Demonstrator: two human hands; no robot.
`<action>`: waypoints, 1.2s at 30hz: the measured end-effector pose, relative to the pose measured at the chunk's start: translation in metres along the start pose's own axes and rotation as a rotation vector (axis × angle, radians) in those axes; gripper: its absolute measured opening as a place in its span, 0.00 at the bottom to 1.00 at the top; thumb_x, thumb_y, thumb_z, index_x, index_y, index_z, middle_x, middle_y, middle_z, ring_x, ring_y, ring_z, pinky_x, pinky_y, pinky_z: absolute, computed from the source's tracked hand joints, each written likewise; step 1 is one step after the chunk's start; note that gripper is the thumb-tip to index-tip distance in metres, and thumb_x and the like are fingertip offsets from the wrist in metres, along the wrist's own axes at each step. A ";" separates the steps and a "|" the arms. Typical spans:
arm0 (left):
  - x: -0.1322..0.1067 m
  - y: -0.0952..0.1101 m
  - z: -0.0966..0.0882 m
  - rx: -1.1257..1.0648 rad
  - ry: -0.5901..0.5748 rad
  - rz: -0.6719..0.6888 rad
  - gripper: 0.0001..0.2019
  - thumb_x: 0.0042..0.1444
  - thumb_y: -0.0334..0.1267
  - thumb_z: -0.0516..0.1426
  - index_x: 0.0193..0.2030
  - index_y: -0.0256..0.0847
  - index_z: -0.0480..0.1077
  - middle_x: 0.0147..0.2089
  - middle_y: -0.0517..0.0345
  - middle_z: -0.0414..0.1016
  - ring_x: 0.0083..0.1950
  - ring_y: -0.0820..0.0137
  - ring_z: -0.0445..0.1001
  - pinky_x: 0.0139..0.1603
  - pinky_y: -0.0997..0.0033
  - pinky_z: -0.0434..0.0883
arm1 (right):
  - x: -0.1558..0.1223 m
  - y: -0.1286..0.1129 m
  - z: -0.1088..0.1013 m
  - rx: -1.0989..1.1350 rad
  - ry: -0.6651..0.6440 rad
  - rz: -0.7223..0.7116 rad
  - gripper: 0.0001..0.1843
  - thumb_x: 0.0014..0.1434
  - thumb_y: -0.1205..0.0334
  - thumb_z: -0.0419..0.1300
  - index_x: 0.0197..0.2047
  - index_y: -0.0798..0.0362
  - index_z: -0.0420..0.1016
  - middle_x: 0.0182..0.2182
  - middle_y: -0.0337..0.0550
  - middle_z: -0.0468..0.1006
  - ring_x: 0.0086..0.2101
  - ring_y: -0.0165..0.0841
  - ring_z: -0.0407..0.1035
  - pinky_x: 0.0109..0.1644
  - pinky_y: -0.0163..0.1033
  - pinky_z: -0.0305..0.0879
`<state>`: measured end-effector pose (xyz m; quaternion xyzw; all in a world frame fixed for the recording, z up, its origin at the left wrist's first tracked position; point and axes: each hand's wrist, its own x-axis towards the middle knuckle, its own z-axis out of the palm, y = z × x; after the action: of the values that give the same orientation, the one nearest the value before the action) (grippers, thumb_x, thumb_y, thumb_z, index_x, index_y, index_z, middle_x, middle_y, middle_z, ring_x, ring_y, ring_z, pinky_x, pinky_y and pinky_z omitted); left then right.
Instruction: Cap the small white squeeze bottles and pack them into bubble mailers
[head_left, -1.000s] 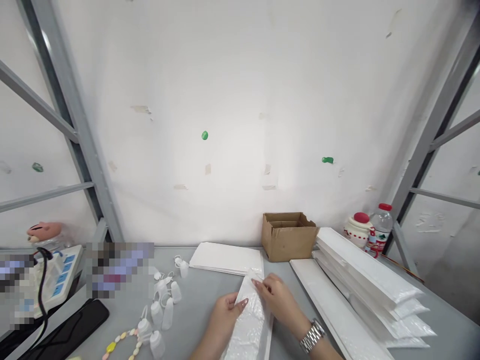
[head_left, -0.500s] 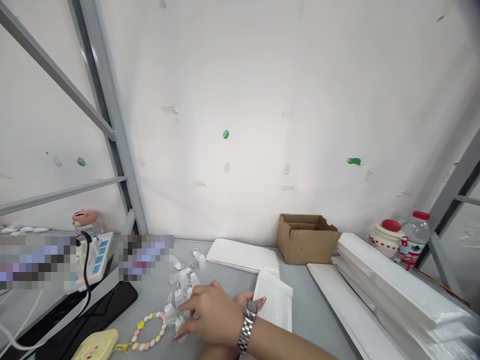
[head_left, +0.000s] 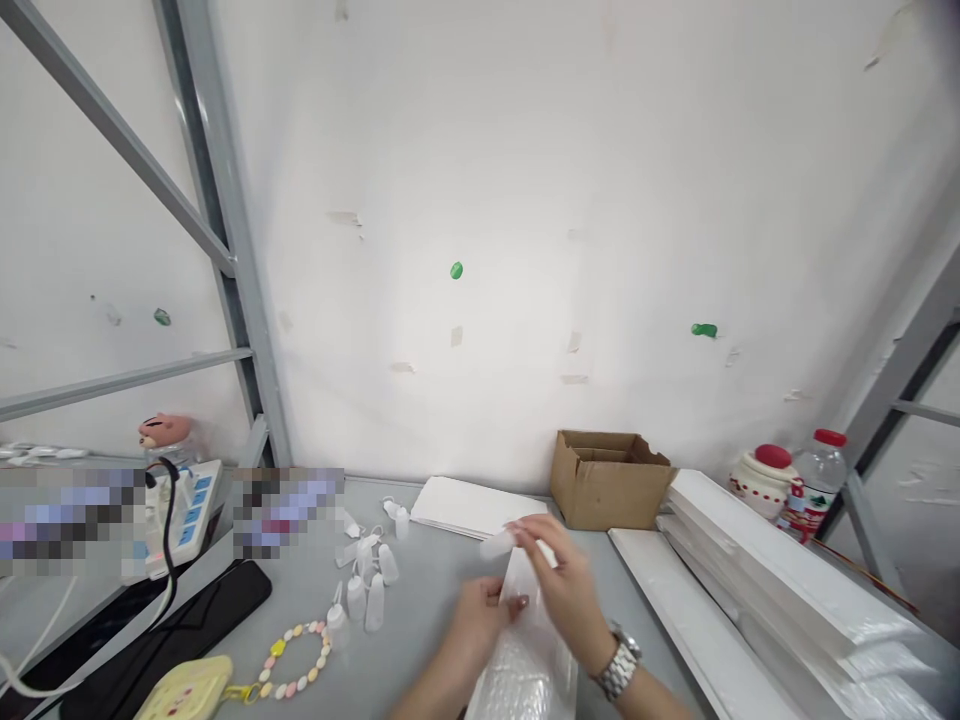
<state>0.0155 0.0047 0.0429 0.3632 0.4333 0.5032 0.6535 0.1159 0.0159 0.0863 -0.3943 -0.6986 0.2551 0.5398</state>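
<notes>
In front of me a white bubble mailer (head_left: 529, 685) stands tilted, its upper end raised. My left hand (head_left: 480, 615) is closed on the mailer's left edge near the top. Just above that end, my right hand (head_left: 559, 580), with a metal watch at the wrist, pinches a small translucent white bottle (head_left: 495, 544) between thumb and fingers. Several similar small plastic bottles (head_left: 375, 600) with looped caps lie and stand in a cluster to the left. Behind the hands lies a flat stack of white mailers (head_left: 472, 507).
An open cardboard box (head_left: 611, 490) is at the back. At right are piled white bubble mailers (head_left: 780, 570), a cream jar (head_left: 763, 485) and a red-capped bottle (head_left: 817, 480). At left lie a bead bracelet (head_left: 296, 690), a yellow case (head_left: 187, 690), a black phone (head_left: 180, 640) and a power strip (head_left: 199, 510).
My right hand has moved from the bottle cluster rightward to the mailer's top, carrying one small bottle. The left hand still holds the mailer, now shifted slightly left and lower.
</notes>
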 end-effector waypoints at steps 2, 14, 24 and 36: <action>-0.001 -0.002 -0.008 0.037 -0.026 -0.021 0.15 0.26 0.41 0.68 0.23 0.34 0.75 0.18 0.58 0.73 0.29 0.59 0.73 0.39 0.60 0.68 | -0.001 0.023 -0.029 -0.029 0.116 0.068 0.12 0.57 0.54 0.53 0.32 0.51 0.74 0.33 0.45 0.76 0.37 0.37 0.68 0.43 0.40 0.63; -0.006 0.000 -0.011 0.217 -0.169 -0.040 0.22 0.30 0.48 0.66 0.31 0.31 0.77 0.24 0.53 0.79 0.30 0.62 0.75 0.34 0.69 0.68 | -0.019 0.053 -0.043 0.191 0.100 0.512 0.20 0.43 0.43 0.60 0.26 0.54 0.72 0.20 0.40 0.73 0.24 0.35 0.66 0.32 0.38 0.63; -0.008 0.000 -0.008 0.196 -0.233 -0.039 0.20 0.36 0.49 0.64 0.33 0.34 0.77 0.23 0.58 0.78 0.29 0.66 0.75 0.33 0.72 0.67 | -0.035 0.058 -0.024 0.147 -0.028 0.529 0.24 0.48 0.40 0.54 0.18 0.51 0.54 0.16 0.29 0.51 0.20 0.26 0.48 0.23 0.33 0.47; -0.005 0.005 -0.013 0.100 -0.143 -0.058 0.22 0.38 0.49 0.63 0.36 0.35 0.76 0.27 0.54 0.79 0.30 0.64 0.76 0.34 0.71 0.68 | -0.017 0.051 -0.056 -0.012 0.052 0.411 0.23 0.51 0.44 0.54 0.41 0.53 0.71 0.41 0.47 0.68 0.41 0.38 0.62 0.46 0.39 0.58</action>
<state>0.0016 0.0011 0.0437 0.4176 0.4206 0.4348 0.6780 0.1848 0.0262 0.0531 -0.5381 -0.5908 0.3454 0.4921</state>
